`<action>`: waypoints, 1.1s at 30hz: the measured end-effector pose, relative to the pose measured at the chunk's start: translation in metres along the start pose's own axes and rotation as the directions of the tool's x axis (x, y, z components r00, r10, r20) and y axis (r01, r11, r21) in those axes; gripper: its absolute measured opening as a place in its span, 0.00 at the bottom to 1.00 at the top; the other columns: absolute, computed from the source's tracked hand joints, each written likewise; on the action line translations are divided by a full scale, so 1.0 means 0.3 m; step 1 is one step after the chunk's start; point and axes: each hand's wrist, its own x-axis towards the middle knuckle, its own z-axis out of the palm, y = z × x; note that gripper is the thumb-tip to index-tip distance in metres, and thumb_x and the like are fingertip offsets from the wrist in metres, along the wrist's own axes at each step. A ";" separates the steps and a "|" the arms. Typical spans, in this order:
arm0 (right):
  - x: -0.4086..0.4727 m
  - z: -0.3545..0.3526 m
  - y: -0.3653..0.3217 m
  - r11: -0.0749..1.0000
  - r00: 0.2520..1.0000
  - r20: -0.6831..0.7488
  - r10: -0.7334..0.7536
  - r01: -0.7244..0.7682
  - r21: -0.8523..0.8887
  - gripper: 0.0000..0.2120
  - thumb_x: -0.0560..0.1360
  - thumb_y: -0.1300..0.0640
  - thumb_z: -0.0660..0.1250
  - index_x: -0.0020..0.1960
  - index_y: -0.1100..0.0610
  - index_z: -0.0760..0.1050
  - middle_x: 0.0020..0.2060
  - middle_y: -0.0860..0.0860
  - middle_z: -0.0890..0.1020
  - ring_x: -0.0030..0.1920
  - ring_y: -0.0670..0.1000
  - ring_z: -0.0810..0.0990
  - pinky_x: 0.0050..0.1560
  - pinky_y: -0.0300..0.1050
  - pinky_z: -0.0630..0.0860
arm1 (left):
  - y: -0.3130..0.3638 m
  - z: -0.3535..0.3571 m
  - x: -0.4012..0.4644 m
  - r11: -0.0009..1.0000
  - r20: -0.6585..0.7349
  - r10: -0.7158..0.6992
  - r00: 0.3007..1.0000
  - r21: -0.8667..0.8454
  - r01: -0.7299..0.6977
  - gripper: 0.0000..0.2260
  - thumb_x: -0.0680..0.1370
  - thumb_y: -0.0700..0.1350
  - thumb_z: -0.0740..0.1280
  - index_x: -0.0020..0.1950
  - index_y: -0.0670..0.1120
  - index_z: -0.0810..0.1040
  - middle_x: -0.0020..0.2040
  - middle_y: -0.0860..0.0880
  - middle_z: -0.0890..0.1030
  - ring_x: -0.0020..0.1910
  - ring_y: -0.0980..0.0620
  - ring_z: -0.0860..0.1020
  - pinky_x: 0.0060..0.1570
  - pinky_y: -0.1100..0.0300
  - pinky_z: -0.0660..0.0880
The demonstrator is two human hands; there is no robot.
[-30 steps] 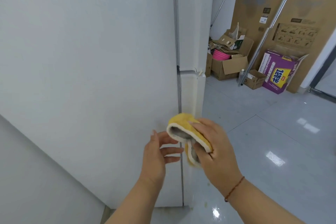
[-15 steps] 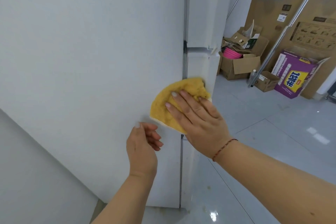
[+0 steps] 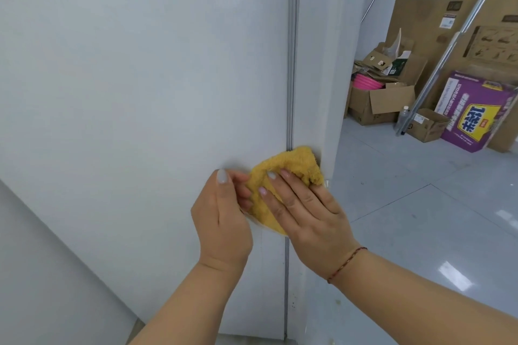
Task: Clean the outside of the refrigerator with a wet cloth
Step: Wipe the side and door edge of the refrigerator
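The white refrigerator (image 3: 140,92) fills the left and middle of the head view, with a vertical grey seam (image 3: 291,50) between its side panel and door edge. A yellow cloth (image 3: 294,161) lies flat against the fridge across that seam. My right hand (image 3: 305,210) presses on it with straight, spread fingers and covers its lower right part. My left hand (image 3: 224,221) is just left of the cloth, thumb pointing up on the panel. Its loosely curled fingers touch the cloth's left edge.
A glossy grey tiled floor (image 3: 420,218) opens to the right. At the back right stand open cardboard boxes (image 3: 381,103), a purple carton (image 3: 473,115), a clear bottle (image 3: 402,117), leaning metal poles (image 3: 454,39) and large upright cartons. A white wall (image 3: 42,274) is at lower left.
My right hand spread the bunched cloth flat on the fridge and keeps pressing it there. My left hand rose from below until its fingers reached the cloth's left edge.
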 end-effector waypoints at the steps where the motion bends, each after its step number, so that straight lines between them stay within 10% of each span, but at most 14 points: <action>1: -0.026 0.019 -0.013 1.000 1.000 -0.003 -0.005 0.005 -0.005 0.21 0.79 0.62 0.53 0.70 0.56 0.71 0.69 0.55 0.72 0.70 0.55 0.69 0.67 0.52 0.67 | -0.021 0.001 -0.007 1.000 0.006 0.020 1.000 -0.007 -0.020 0.20 0.78 0.59 0.51 0.37 0.57 0.79 0.32 0.51 0.78 0.32 0.49 0.77 0.33 0.64 0.71; 8: -0.371 0.148 -0.153 0.987 0.973 0.211 -0.096 0.121 -0.110 0.26 0.76 0.59 0.53 0.74 0.55 0.64 0.74 0.54 0.64 0.75 0.54 0.60 0.73 0.51 0.56 | -0.143 -0.008 -0.046 0.906 0.078 0.376 0.923 0.175 -0.384 0.23 0.82 0.53 0.47 0.54 0.48 0.81 0.49 0.54 0.78 0.54 0.57 0.74 0.54 0.61 0.69; 13: -0.439 0.196 -0.185 0.968 0.969 0.231 -0.091 0.141 -0.209 0.33 0.72 0.54 0.63 0.76 0.53 0.60 0.75 0.53 0.61 0.76 0.53 0.58 0.74 0.50 0.53 | -0.202 -0.002 -0.015 0.688 0.391 0.535 0.749 0.314 -0.655 0.30 0.82 0.60 0.37 0.75 0.51 0.68 0.77 0.55 0.60 0.78 0.57 0.50 0.75 0.48 0.40; 23: -0.109 0.080 -0.017 0.957 0.994 -0.105 0.006 -0.037 -0.288 0.28 0.74 0.51 0.65 0.73 0.52 0.66 0.72 0.53 0.67 0.73 0.53 0.64 0.72 0.57 0.54 | -0.221 -0.031 0.017 0.756 0.490 0.478 0.728 0.192 -0.626 0.27 0.80 0.64 0.37 0.78 0.57 0.49 0.79 0.57 0.56 0.78 0.59 0.46 0.75 0.55 0.33; 33: -0.288 0.197 -0.123 0.939 0.999 0.045 -0.006 0.021 -0.343 0.36 0.71 0.47 0.67 0.76 0.53 0.60 0.75 0.58 0.61 0.75 0.57 0.58 0.75 0.56 0.50 | -0.255 -0.022 0.036 0.621 0.474 0.566 0.675 0.294 -0.727 0.29 0.81 0.63 0.36 0.78 0.53 0.53 0.78 0.58 0.55 0.79 0.58 0.45 0.74 0.53 0.34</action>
